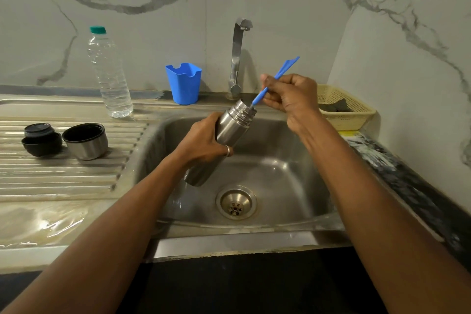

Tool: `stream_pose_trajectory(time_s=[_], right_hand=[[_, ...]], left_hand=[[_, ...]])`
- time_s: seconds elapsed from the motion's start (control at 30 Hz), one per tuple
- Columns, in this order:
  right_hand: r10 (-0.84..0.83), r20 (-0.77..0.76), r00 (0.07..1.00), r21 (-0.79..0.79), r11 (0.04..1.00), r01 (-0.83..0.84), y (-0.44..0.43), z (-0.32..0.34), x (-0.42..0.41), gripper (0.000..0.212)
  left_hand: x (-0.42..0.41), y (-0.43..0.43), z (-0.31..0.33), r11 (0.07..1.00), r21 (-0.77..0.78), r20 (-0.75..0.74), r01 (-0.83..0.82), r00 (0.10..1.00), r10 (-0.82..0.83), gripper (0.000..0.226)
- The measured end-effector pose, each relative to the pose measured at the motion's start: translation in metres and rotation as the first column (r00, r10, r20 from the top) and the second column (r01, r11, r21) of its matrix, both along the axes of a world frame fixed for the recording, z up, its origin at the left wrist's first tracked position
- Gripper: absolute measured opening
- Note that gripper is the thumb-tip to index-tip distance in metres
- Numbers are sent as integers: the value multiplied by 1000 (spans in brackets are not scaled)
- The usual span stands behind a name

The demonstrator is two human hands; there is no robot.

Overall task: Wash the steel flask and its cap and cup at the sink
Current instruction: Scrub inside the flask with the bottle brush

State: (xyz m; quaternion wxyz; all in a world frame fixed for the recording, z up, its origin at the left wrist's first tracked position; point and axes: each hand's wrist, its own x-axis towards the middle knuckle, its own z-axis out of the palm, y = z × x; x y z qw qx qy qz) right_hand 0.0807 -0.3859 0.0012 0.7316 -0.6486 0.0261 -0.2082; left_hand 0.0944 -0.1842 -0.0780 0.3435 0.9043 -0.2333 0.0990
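Observation:
My left hand [204, 141] grips the steel flask [230, 126] around its middle and holds it tilted over the sink basin [280, 173], mouth up and to the right. My right hand [290, 95] is shut on the blue handle of a bottle brush [279, 75]; the handle's lower end goes into the flask's mouth, and the brush head is hidden inside. On the ribbed drainboard [63, 176] at the left stand the steel cup [85, 140], open side up, and the black cap [40, 139].
A clear plastic water bottle [109, 76] and a blue plastic holder [184, 83] stand behind the sink. The tap [238, 53] rises at the back with no water running. A yellow basket [341, 107] sits at the right. The drain [236, 202] is uncovered.

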Motion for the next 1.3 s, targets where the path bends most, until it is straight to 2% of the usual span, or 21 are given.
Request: stream_pose_trajectory(time_s=[0.1,0.17,0.27,0.33,0.47,0.67,0.83,0.93,1.17,1.23,1.3], right_hand=[[-119,73,990,48,992,116,-18,14,1,22],[-136,98,986,44,990,132,-28,18,1,15],[-71,76,995,61,996,67,-30,13,2,9],[19,45,999,62,998,-22,-23,8,5,17],[126,-16,992,-29,992,-126,-1,-4,4,10],[-40,-16,999,-92,995,39,6,-3,0,29],[-169,86,982,-11,985,170,-8,15,0,21],[-127,107,986,8,992,127,-22,20,-5,13],[95,-32,995,-79,992,-97,0,-6,5,13],[69,-13,998,-67,995,-70,4,-2,4,8],[-12,25,1000,-3,1000,12,-2,7,2,17]], left_hand=[[0,-2,-1,1000,3,7,11,1000,-11,74],[0,-3,-2,999,18,7,29,1000,-29,74],[0,-2,-3,998,45,11,36,999,-36,74],[-1,-1,-3,997,63,11,33,999,-33,75],[0,1,-2,999,51,13,13,1000,-14,73],[1,1,-3,999,45,7,-3,1000,3,73],[0,-3,-4,998,51,-15,26,1000,-25,74],[1,-1,-3,999,31,0,23,1000,-23,75],[1,0,-3,1000,16,10,20,1000,-20,78],[2,2,-3,1000,14,17,9,1000,-9,77],[2,3,-2,1000,5,31,1,1000,-1,77]])
